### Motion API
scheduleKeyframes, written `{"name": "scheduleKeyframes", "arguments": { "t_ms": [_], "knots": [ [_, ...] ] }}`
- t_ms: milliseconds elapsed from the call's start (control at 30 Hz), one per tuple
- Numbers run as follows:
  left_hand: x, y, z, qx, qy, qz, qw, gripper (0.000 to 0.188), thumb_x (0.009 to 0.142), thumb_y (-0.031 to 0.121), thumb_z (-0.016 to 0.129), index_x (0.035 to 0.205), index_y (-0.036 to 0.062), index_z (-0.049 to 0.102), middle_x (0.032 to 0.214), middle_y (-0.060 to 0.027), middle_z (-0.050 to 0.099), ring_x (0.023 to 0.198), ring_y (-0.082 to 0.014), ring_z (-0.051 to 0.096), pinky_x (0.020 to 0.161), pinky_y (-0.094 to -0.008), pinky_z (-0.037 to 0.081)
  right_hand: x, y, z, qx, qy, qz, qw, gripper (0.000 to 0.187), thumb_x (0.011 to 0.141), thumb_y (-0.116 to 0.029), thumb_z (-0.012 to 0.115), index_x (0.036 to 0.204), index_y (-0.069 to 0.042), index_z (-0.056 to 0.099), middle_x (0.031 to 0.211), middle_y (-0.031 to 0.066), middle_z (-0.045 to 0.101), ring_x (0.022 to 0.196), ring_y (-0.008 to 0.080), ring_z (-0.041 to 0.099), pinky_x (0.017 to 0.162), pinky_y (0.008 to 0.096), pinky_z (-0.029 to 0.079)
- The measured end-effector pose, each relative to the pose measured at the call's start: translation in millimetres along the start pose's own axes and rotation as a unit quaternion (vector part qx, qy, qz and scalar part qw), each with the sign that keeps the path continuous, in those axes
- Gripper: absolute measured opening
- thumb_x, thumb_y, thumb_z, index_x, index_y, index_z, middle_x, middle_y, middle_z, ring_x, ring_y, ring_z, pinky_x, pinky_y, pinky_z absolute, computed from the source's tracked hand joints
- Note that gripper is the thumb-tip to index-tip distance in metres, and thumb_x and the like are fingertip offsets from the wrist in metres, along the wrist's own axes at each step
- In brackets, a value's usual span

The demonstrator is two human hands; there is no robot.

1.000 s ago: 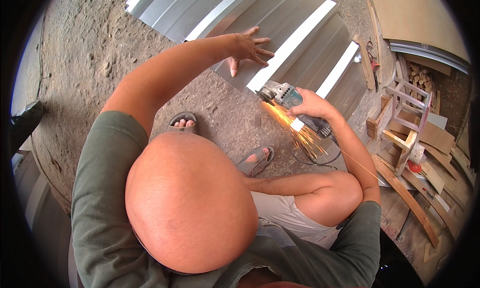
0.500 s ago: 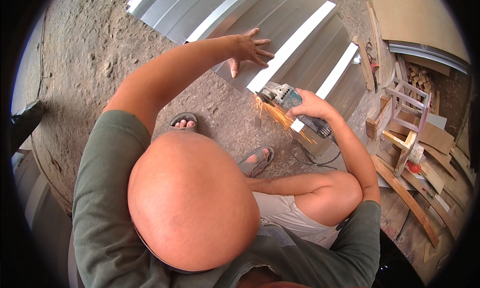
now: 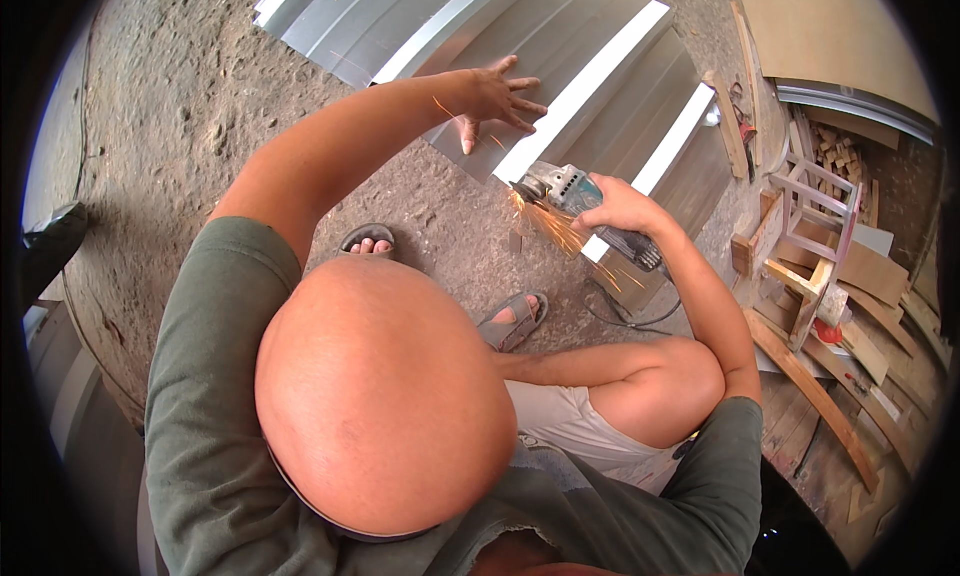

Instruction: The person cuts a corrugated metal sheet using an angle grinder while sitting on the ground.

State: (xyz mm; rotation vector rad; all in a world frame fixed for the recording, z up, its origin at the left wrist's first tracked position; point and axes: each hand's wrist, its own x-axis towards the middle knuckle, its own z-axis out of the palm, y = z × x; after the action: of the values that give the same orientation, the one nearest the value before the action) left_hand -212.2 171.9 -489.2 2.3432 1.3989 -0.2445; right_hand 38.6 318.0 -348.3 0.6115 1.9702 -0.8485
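Note:
My left hand [image 3: 497, 101] lies with spread fingers on a ribbed grey metal sheet [image 3: 600, 91], near its closest edge. In my right hand [image 3: 625, 211] is an angle grinder [image 3: 575, 191], gripped around its body with the thumb on the near side. The grinder's head meets the end of a bright raised rib [image 3: 585, 91] at the sheet's edge. Orange sparks [image 3: 550, 226] spray from the disc toward the lower right, beneath the tool. The contact point itself is partly hidden by the disc and guard.
A black power cord [image 3: 630, 321] curves over the rough ground below the grinder. My sandalled feet [image 3: 515, 321] are close to the sheet. At right stand a small wooden frame [image 3: 815, 211] and loose timber strips [image 3: 815, 406]. A large pale board [image 3: 840, 36] is at upper right.
The grinder and both hands stay in nearly the same place. The spark spray has changed shape, and a few stray sparks now show by my left wrist.

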Motion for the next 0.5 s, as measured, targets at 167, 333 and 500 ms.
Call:
{"name": "scheduleKeyframes", "arguments": {
  "t_ms": [167,333,500],
  "knots": [
    [1.2,-2.2,8.3,0.002,0.008,-0.003,1.000,0.140,0.043,0.078,0.090,0.165,0.0442,0.028,0.178,0.0097,0.010,0.164,-0.0356,-0.002,0.124,-0.0782,0.001,2.2,-2.2,-0.3,-0.008,-0.003,0.000,1.000,0.082,0.068,-0.038,0.089,0.130,0.007,0.061,0.122,0.0266,0.072,0.114,0.0359,0.069,0.102,0.0404,0.051],
    [1.2,-0.3,3.5,0.006,0.001,-0.004,1.000,0.140,0.044,0.078,0.089,0.165,0.0442,0.028,0.178,0.0099,0.010,0.164,-0.0346,-0.003,0.124,-0.0783,0.002,4.4,2.5,1.1,-0.016,0.004,-0.003,1.000,0.084,0.068,-0.039,0.089,0.131,0.008,0.061,0.122,0.0272,0.071,0.115,0.0362,0.069,0.102,0.0403,0.052],
    [1.6,-1.2,6.2,0.004,-0.004,-0.006,1.000,0.139,0.045,0.078,0.090,0.165,0.0440,0.027,0.178,0.0101,0.010,0.164,-0.0343,-0.003,0.124,-0.0782,0.002,8.2,0.8,1.6,-0.023,0.002,-0.009,1.000,0.086,0.067,-0.040,0.089,0.132,0.008,0.060,0.122,0.0276,0.071,0.114,0.0359,0.070,0.101,0.0399,0.052]
  ]
}}
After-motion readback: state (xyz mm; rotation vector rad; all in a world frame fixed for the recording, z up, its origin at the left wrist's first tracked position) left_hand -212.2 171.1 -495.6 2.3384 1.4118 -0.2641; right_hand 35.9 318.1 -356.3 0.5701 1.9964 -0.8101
